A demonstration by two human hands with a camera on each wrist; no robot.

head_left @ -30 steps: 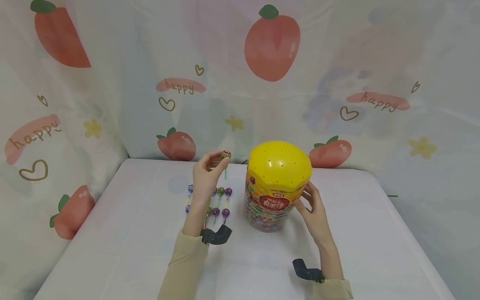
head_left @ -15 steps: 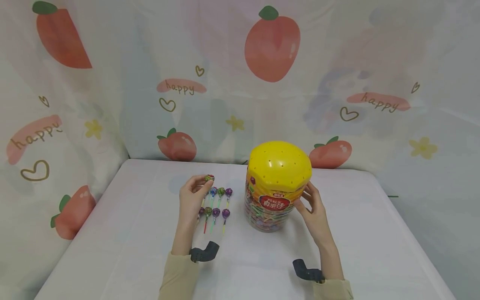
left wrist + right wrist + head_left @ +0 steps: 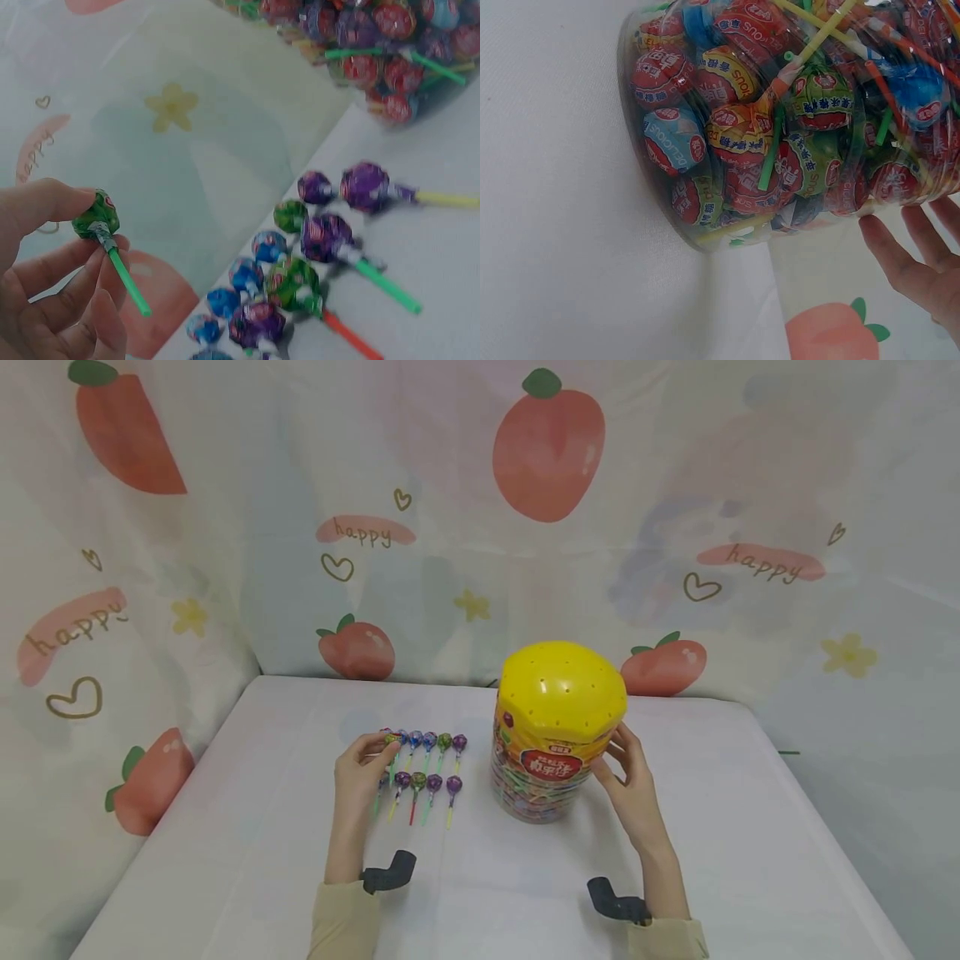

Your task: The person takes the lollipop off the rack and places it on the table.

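Note:
My left hand (image 3: pixel 356 781) pinches a green-wrapped lollipop (image 3: pixel 99 217) by its candy head, with the green stick pointing down. In the head view it hovers over the left end of two rows of lollipops (image 3: pixel 417 782) and hides part of them. The wrappers are purple, green and blue. On the right, a large clear jar (image 3: pixel 536 789) full of lollipops stands upright under a yellow lid (image 3: pixel 562 689). My right hand (image 3: pixel 630 789) rests on the jar's right side, its fingertips touching the wall, as the right wrist view (image 3: pixel 915 262) also has it.
A white cloth covers the table (image 3: pixel 487 893). Behind it hangs a printed fabric backdrop (image 3: pixel 450 460) with fruit, hearts and lettering. The jar stands just right of the lollipop rows. Each wrist wears a dark camera mount (image 3: pixel 390 872).
My left hand has moved left and down with the lollipop, from above the table's back edge to the left end of the rows. The right hand and the jar have stayed put.

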